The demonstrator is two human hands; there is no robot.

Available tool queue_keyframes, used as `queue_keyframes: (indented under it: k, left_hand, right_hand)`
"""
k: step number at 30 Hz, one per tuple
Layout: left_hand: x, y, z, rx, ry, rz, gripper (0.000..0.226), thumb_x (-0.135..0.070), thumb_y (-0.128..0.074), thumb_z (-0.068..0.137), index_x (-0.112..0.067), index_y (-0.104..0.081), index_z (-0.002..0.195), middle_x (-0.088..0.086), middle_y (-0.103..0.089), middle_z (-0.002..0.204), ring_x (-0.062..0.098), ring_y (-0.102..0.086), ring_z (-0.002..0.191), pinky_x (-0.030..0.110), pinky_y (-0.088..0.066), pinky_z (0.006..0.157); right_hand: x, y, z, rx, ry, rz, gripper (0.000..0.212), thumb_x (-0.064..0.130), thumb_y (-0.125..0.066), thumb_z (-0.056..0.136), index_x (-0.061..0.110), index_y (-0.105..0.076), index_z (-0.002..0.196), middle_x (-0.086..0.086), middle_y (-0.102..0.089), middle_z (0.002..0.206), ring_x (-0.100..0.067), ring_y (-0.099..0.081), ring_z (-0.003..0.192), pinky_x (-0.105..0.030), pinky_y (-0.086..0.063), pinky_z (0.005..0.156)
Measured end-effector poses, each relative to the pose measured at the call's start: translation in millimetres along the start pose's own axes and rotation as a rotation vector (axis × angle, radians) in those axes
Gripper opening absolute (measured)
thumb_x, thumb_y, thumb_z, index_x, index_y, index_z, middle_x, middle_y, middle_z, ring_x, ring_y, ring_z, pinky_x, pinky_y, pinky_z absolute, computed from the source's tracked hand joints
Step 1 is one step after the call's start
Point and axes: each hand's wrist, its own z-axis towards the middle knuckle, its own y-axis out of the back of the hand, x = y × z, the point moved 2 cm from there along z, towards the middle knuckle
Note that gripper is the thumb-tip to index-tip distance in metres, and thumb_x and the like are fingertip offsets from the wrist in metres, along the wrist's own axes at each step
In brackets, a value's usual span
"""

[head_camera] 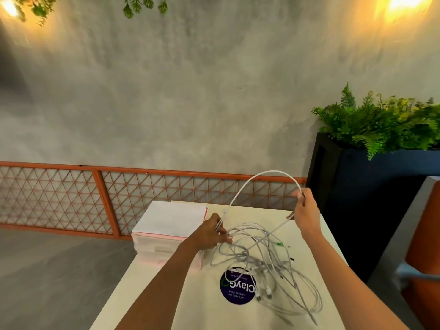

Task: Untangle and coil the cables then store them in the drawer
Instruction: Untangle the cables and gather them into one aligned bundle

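While the tangle (266, 258) lies on the table (147, 294) near the drawers (164, 248), the left hand (212, 234) pinches one cable (269, 172) and the right hand (306, 210) grips it further along, arching it high, likely to lift that strand clear of the rest

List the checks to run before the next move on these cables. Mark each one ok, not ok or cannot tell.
1. Left hand grips the white cable: ok.
2. Right hand holds the same raised loop: ok.
3. White cable free of the tangle: not ok, it runs down into it.
4. Tangle lies on the table: ok.
5. Any cable coiled: not ok, none is.
6. Drawer unit open to take coils: not ok, its fronts look closed.
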Motion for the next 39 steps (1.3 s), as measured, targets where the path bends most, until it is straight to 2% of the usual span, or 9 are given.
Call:
queue_keyframes:
  k: [5,10,13,17,21,24,32,35,39]
  left_hand:
    - [17.5,-5.1,2.4,-0.009,-0.04,0.141,0.043,-0.012,-0.074,0.081,-0.023,-0.033,0.081,0.001,-0.061,0.084,0.003,-0.058,0.074,0.011,-0.044,0.067]
    - [32.5,-14.9,-2.2,0.05,-0.003,0.25,0.042,-0.014,-0.072,0.084,-0.011,-0.033,0.098,-0.007,-0.055,0.082,0.007,-0.057,0.073,0.011,-0.041,0.062]
    - [39.4,-22.7,-4.3,0.048,0.009,0.274,0.046,-0.014,-0.074,0.082,-0.011,-0.033,0.102,-0.006,-0.057,0.083,-0.005,-0.051,0.067,0.008,-0.04,0.061]
    - [41.1,-26.3,-7.4,0.122,0.137,0.137,0.052,-0.007,-0.077,0.077,-0.007,-0.034,0.107,0.0,-0.062,0.083,0.01,-0.062,0.07,0.024,-0.049,0.061]
    - [15.7,-23.3,-9.2,0.109,0.127,-0.117,0.072,-0.024,-0.087,0.066,-0.007,-0.044,0.121,0.007,-0.07,0.107,0.011,-0.07,0.08,0.026,-0.051,0.063]
    - [-12.2,-17.3,-12.0,0.048,0.039,-0.284,0.012,-0.017,-0.076,0.079,-0.027,-0.071,0.075,0.024,-0.067,0.112,0.004,-0.058,0.06,0.016,-0.038,0.047]
    - [-49.5,-20.3,-13.3,0.079,-0.097,-0.423,0.022,-0.012,-0.074,0.081,-0.004,-0.072,0.102,0.001,-0.073,0.087,0.002,-0.056,0.06,0.015,-0.032,0.047]
    - [-52.1,-22.7,-16.7,0.114,-0.05,-0.455,0.044,-0.01,-0.078,0.077,0.0,-0.052,0.111,0.006,-0.072,0.086,0.005,-0.051,0.054,0.017,-0.032,0.047]
    - [-47.3,-23.8,-23.5,0.118,-0.007,-0.449,0.038,-0.01,-0.073,0.082,-0.01,-0.037,0.096,0.002,-0.074,0.085,0.006,-0.054,0.053,0.017,-0.032,0.046]
  right_hand:
    - [24.3,-4.6,3.6,0.001,0.117,0.09,0.024,0.028,-0.033,0.103,0.024,-0.056,0.101,0.005,-0.054,0.079,-0.019,-0.052,0.074,-0.041,-0.052,0.065]
    - [53.8,-4.6,6.0,0.0,0.297,0.159,0.026,0.023,-0.04,0.102,0.027,-0.063,0.112,0.005,-0.043,0.063,-0.004,-0.033,0.052,-0.02,-0.029,0.05]
    - [67.4,-2.7,9.3,-0.025,0.329,0.171,0.025,0.021,-0.043,0.101,0.022,-0.065,0.113,0.011,-0.052,0.07,-0.002,-0.041,0.055,-0.016,-0.033,0.055]
    - [84.0,-9.4,9.9,0.122,0.388,0.078,0.024,0.025,-0.048,0.098,0.019,-0.068,0.111,-0.009,-0.062,0.078,-0.014,-0.045,0.067,-0.023,-0.034,0.061]
    - [82.7,-25.9,5.2,0.26,0.351,0.063,0.02,0.025,-0.052,0.096,0.016,-0.07,0.099,0.005,-0.049,0.06,-0.008,-0.04,0.056,-0.015,-0.029,0.051]
    - [71.5,-34.9,-3.1,0.311,0.301,0.062,0.018,0.023,-0.053,0.096,0.013,-0.069,0.095,0.008,-0.053,0.061,-0.003,-0.045,0.053,-0.013,-0.035,0.051]
    - [74.1,-47.7,-37.0,0.599,0.104,0.307,0.011,0.013,-0.06,0.092,0.003,-0.057,0.09,-0.015,-0.067,0.07,-0.005,-0.058,0.046,-0.016,-0.046,0.05]
    - [65.5,-49.5,-41.5,0.599,0.114,0.237,0.011,0.016,-0.059,0.093,0.006,-0.056,0.088,-0.011,-0.069,0.072,-0.002,-0.059,0.051,-0.012,-0.044,0.052]
    - [54.5,-44.3,-46.3,0.583,0.03,0.28,0.017,0.021,-0.049,0.099,0.007,-0.051,0.09,-0.007,-0.059,0.067,-0.014,-0.057,0.053,-0.026,-0.049,0.054]
